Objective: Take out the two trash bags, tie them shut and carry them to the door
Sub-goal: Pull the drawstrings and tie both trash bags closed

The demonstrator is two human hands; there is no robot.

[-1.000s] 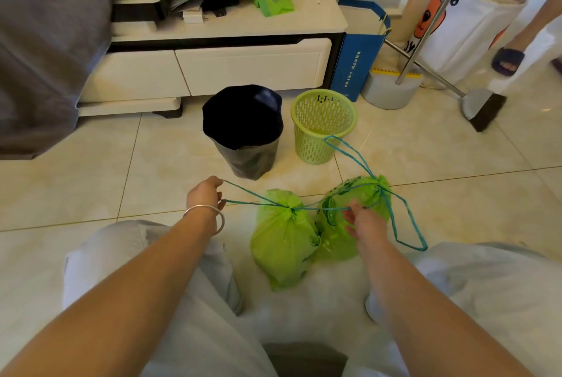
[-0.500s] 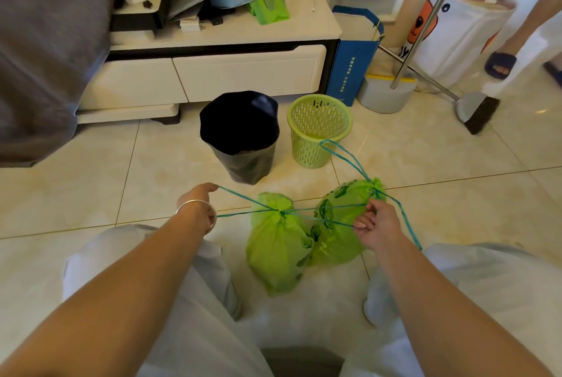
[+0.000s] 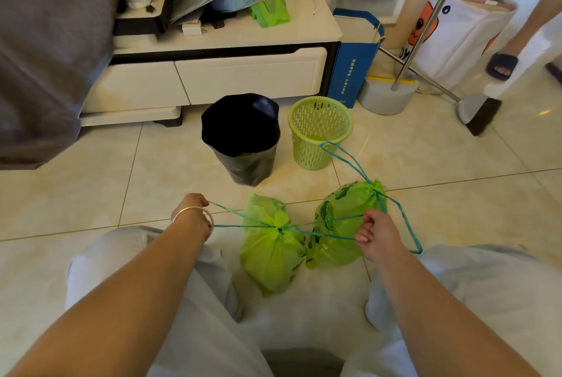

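Gripping drawstrings — blue bag lettering unreadable.

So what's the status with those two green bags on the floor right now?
Left hand and right hand pulling the drawstring taut. Left bag cinched, right bag gathered, both on the floor. Black bin and green basket just beyond.

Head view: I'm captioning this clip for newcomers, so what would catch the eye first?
Two bright green trash bags on the tiled floor between the person's knees, with teal drawstrings pulled taut by the left hand and right hand. Just beyond stand a black-lined bin and, to its right, an empty green basket.
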